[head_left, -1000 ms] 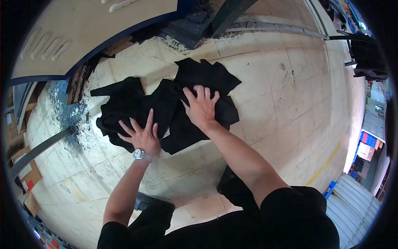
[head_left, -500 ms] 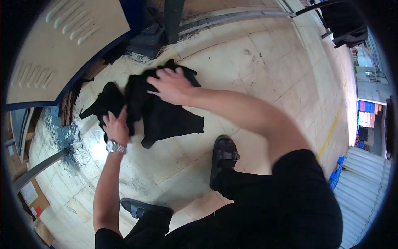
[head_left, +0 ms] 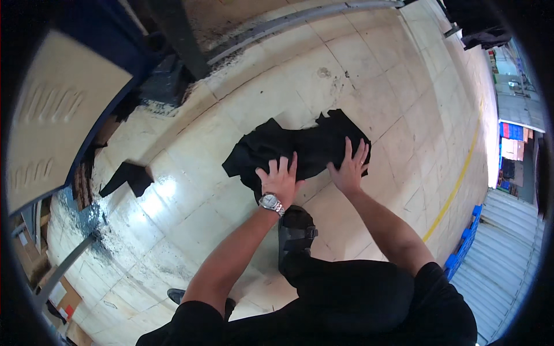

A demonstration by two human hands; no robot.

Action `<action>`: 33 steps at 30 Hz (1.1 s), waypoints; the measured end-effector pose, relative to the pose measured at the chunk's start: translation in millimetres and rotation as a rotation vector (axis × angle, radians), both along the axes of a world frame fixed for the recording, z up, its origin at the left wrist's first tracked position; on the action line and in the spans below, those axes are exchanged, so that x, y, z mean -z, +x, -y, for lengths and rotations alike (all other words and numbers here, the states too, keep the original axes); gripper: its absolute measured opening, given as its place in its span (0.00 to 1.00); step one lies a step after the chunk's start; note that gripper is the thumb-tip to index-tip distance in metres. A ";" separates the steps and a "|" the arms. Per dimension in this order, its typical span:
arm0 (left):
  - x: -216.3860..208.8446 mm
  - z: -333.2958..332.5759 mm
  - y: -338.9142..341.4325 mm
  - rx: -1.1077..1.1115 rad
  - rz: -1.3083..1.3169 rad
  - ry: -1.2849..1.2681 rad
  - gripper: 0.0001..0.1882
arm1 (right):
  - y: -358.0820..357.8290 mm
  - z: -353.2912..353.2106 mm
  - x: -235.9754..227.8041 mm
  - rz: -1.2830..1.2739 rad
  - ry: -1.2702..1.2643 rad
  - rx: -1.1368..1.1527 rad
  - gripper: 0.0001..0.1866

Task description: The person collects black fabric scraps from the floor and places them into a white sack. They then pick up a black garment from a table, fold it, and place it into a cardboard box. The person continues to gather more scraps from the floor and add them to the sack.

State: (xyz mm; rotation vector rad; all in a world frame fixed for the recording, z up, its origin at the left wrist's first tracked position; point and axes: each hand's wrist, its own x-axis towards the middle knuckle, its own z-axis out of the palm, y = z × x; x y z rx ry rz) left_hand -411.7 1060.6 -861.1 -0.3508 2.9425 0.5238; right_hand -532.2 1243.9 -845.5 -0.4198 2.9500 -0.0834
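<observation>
Black cloth pieces (head_left: 300, 144) lie in a bunched heap on the tiled floor in front of my feet. My left hand (head_left: 279, 181), with a silver wristwatch (head_left: 270, 201) on its wrist, rests on the near left part of the heap with fingers spread. On the right end of the cloth lies my right hand (head_left: 350, 170), its fingers stretched out and a ring on one of them. Neither hand grips the cloth. A smaller black cloth scrap (head_left: 131, 177) lies apart on the floor to the left.
A beige louvred cabinet (head_left: 69, 98) with a dark blue frame stands at the upper left. A curved metal bar (head_left: 63, 271) reaches in at the lower left. My sandalled foot (head_left: 297, 230) is just below the cloth. A blue pallet (head_left: 464, 242) and corrugated sheeting (head_left: 505, 254) are at right.
The main cloth heap has moved to the right, both hands with it. One smaller scrap now lies separate on the left. My view has shifted, and the right foot is closer to the cloth.
</observation>
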 end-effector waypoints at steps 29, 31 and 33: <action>-29.5 85.0 -92.6 -0.318 -0.077 0.210 0.34 | -182.5 180.7 53.1 -0.206 -0.132 0.033 0.55; -26.3 92.6 -98.4 -0.373 -0.124 0.219 0.34 | -196.6 206.3 67.3 -0.330 -0.253 -0.108 0.53; -19.7 101.3 -110.9 -0.364 -0.107 0.250 0.33 | -220.8 221.2 79.8 -0.405 -0.365 -0.284 0.49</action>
